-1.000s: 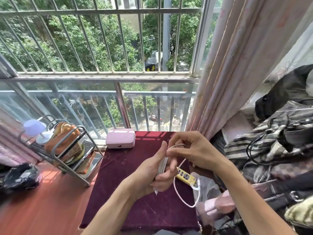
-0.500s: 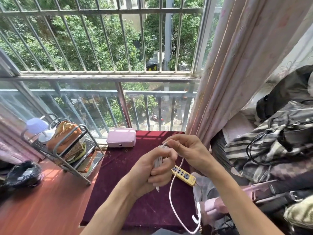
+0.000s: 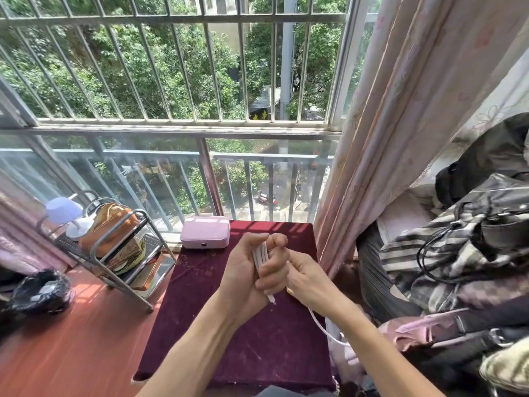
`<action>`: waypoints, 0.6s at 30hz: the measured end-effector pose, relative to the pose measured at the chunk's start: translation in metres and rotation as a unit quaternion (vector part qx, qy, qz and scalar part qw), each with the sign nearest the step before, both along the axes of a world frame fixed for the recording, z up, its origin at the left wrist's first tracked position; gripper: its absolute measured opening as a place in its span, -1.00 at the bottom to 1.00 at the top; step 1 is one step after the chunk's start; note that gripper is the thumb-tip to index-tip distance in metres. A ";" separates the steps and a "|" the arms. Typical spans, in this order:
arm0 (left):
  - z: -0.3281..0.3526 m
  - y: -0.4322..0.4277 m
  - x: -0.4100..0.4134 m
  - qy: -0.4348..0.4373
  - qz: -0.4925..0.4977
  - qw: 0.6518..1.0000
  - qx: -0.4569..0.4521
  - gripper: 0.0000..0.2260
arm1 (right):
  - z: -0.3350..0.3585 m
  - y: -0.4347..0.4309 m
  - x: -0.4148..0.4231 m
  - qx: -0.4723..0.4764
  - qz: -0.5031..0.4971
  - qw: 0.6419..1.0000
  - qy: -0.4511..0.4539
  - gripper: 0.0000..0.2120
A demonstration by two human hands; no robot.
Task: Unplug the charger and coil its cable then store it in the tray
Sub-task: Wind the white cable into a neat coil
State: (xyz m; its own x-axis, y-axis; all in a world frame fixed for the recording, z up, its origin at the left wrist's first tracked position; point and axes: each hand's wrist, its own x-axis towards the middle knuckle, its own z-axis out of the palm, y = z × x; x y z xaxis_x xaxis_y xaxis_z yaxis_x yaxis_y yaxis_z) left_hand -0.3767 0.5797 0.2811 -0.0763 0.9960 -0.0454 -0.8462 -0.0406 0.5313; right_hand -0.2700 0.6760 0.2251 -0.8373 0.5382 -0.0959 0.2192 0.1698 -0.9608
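My left hand (image 3: 252, 267) is closed around a folded bundle of white charger cable (image 3: 261, 255), held upright above the dark red cloth-covered table (image 3: 229, 339). A connector tip (image 3: 272, 300) sticks out below the fingers. My right hand (image 3: 310, 282) is just right of the left, pinching the loose cable strand (image 3: 322, 329), which trails down past the table's right edge. A small yellow bit of the power strip (image 3: 289, 290) peeks out under my right hand. The charger's plug end is hidden.
A pink closed box (image 3: 205, 235) sits at the table's far edge. A metal tiered rack (image 3: 120, 253) with an orange bag stands left on the red sill. A black bag (image 3: 40, 290) lies far left. Curtain (image 3: 386, 138) and piled clothes (image 3: 463, 253) crowd the right.
My right hand dropped from the top of the bundle to lower right, carrying the strand down. The hanging loop is shorter, and the yellow power strip is now almost covered.
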 end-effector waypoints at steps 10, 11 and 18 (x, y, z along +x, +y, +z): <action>-0.020 0.014 -0.010 0.216 0.132 0.957 -0.143 -0.66 | 0.025 -0.014 0.025 0.216 0.097 0.959 -0.157 -0.77; -0.021 0.014 -0.011 0.230 0.127 0.953 -0.148 -0.67 | 0.031 -0.013 0.026 0.234 0.097 0.954 -0.161 -0.77; -0.028 0.009 -0.016 0.349 0.074 0.918 -0.173 -0.71 | 0.060 -0.005 0.039 0.327 0.092 0.927 -0.155 -0.74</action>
State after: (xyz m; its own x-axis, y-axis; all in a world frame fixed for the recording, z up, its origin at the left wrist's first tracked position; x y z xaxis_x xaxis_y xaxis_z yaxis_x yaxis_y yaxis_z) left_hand -0.3927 0.5885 0.2531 -0.3415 0.9071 -0.2460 -0.2927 0.1461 0.9450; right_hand -0.2312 0.6708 0.2850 -0.9076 0.4169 -0.0505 0.3773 0.7567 -0.5339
